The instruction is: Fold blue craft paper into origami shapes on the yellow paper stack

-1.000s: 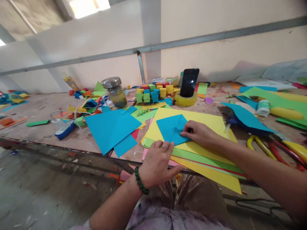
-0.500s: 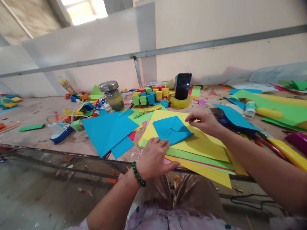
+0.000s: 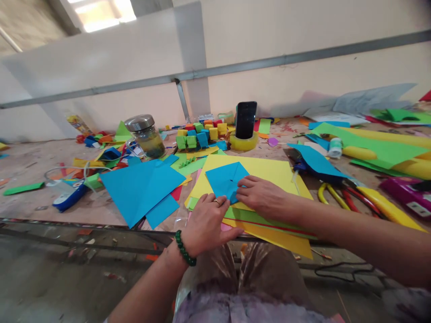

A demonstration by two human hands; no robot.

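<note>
A square of folded blue paper (image 3: pixel 225 176) lies on a stack of coloured sheets, a large yellow sheet (image 3: pixel 269 169) on top. The flaps of the blue paper meet near its middle. My left hand (image 3: pixel 209 220) rests with its fingers stretched out, fingertips on the lower left edge of the blue paper and thumb apart. Across the right corner of the blue paper, my right hand (image 3: pixel 261 194) presses with curled fingers close together; its thumb and that corner are hidden. Left of the stack lie larger blue sheets (image 3: pixel 143 186).
Behind stand small folded paper cubes (image 3: pixel 198 134), a lidded glass jar (image 3: pixel 145 137) and a phone (image 3: pixel 245 120) propped in a yellow tape roll (image 3: pixel 243 141). Pliers (image 3: pixel 336 195) and more paper lie at the right. A blue-and-white device (image 3: pixel 70 196) with a cable sits left.
My right hand has moved left and down from beside the blue paper onto its right corner. My left hand stays on the lower left edge. The view has shifted slightly right.
</note>
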